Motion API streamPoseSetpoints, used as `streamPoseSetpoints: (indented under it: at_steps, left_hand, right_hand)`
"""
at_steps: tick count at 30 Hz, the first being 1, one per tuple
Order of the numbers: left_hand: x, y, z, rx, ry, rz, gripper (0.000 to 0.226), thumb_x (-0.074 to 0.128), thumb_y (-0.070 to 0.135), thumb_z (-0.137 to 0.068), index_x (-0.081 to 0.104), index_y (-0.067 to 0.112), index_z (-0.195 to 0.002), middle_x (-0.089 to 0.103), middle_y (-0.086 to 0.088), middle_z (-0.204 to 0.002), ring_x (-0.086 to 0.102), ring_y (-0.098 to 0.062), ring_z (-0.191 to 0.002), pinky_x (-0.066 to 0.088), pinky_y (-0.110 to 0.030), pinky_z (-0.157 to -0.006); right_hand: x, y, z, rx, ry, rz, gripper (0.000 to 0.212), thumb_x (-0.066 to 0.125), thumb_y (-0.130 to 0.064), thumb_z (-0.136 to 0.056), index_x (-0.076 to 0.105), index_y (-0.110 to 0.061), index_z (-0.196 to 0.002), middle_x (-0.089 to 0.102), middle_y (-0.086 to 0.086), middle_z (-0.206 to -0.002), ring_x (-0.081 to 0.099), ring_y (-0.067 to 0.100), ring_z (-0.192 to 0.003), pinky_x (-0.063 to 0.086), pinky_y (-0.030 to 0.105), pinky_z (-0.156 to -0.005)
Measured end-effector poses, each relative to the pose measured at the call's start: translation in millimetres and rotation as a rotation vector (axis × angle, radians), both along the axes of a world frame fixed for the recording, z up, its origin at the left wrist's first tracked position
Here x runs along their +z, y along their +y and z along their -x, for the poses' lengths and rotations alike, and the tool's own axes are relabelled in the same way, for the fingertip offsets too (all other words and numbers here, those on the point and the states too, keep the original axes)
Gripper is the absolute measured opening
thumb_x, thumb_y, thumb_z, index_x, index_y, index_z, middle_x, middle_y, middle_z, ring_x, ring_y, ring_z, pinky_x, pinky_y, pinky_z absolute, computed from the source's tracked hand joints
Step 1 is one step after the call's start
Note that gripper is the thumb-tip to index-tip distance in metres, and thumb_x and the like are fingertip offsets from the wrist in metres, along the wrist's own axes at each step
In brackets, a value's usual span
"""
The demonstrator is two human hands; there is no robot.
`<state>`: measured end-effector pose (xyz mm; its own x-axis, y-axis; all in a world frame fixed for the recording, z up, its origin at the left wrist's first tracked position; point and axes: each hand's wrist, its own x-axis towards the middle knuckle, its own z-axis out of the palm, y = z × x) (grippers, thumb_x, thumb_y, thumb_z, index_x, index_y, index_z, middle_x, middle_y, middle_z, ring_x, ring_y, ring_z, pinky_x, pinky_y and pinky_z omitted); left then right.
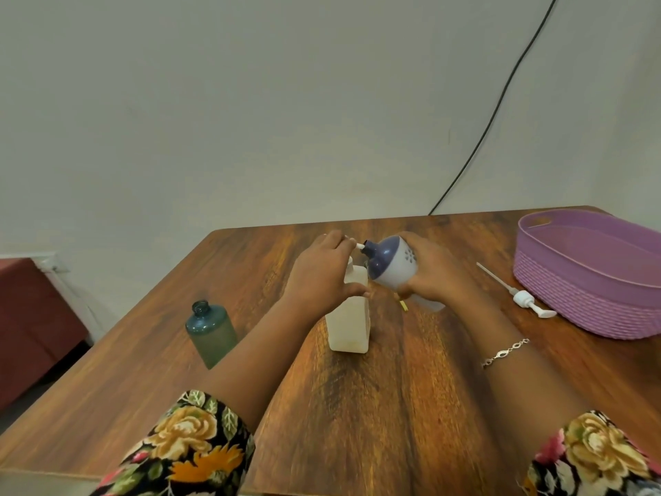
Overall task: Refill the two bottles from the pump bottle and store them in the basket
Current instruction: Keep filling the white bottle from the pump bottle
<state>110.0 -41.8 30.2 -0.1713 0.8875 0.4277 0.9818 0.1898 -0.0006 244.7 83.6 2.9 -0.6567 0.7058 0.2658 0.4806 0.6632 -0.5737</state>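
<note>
so my right hand [434, 277] is wrapped round the purple-capped bottle [391, 266], tipped nozzle-left toward my left hand [323, 277], whose fingers pinch its white tip over the white bottle [348, 316] mid-table.

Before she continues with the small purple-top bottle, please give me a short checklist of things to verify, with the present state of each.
1. Small purple-top bottle held firmly in the right hand: ok.
2. Its small white cap held by the left hand: ok, at the fingertips.
3. White pump bottle upright on the table: ok.
4. Pump head removed and lying aside: ok.
5. Green bottle open and upright: ok.
6. Liquid level in the small bottle: cannot tell.
</note>
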Motion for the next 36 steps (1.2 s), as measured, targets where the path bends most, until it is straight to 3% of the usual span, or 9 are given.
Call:
streamPoseSetpoints:
  at_steps: [20,25,31,36]
  left_hand:
    - [-13,-1,-4,0.008,0.009,-0.015,0.087,0.07,0.052,-0.073,0.031,0.015,-0.141,0.035,-0.001,-0.14,0.03,-0.015,-0.128,0.031,-0.024,-0.102]
    - [-8,-2,0,-0.012,0.017,-0.017,0.089,0.065,0.056,-0.075,0.026,0.016,-0.143,0.029,-0.001,-0.145,0.025,-0.016,-0.133,0.026,-0.025,-0.107]
    - [-8,4,-1,0.008,0.019,-0.069,0.074,0.068,0.053,-0.074,0.04,0.018,-0.132,0.042,0.002,-0.129,0.039,-0.011,-0.116,0.033,-0.019,-0.09]
    - [-8,3,1,0.0,0.029,-0.05,0.073,0.067,0.053,-0.075,0.04,0.018,-0.133,0.042,0.002,-0.131,0.037,-0.012,-0.12,0.034,-0.021,-0.095]
  right_hand:
    - [0,-10,0,0.063,0.083,0.026,0.078,0.082,-0.013,-0.059,0.045,-0.021,-0.127,0.054,0.002,-0.119,0.047,0.016,-0.103,0.04,0.032,-0.078]
    - [8,-6,-2,0.033,0.075,0.007,0.083,0.083,-0.014,-0.059,0.043,-0.02,-0.131,0.053,0.005,-0.124,0.049,0.021,-0.109,0.043,0.034,-0.084]
    - [7,-5,3,0.043,0.037,-0.012,0.083,0.084,-0.015,-0.057,0.043,-0.021,-0.13,0.053,0.002,-0.122,0.049,0.02,-0.109,0.039,0.03,-0.077]
    - [7,-7,4,0.049,0.05,-0.009,0.081,0.083,-0.015,-0.058,0.044,-0.022,-0.129,0.054,0.002,-0.121,0.048,0.017,-0.105,0.038,0.03,-0.076]
